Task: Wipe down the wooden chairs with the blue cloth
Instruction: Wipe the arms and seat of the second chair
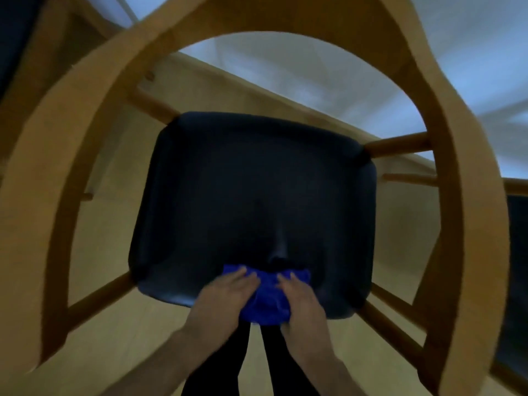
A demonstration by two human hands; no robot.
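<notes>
Hands: both at lower centre of frame, side by side, palms down on the blue cloth.
Left hand: fingers flat and spread, pressing the cloth's left part; not curled into a grip.
Right hand: fingers extended over the cloth's right part, thumb side tucked at its lower edge; whether it pinches the fabric, cannot tell.
Cloth: bunched, on the near edge of the dark seat, partly hanging over that edge.
Wooden chair: curved frame arches around the seat from left, across top, to right; rungs join the seat corners.
Second seat: dark edge at far right.
Floor: light wood, under the chair.
Legs: dark trousers at bottom centre.
Blur: heavy, fine detail unreadable.
</notes>
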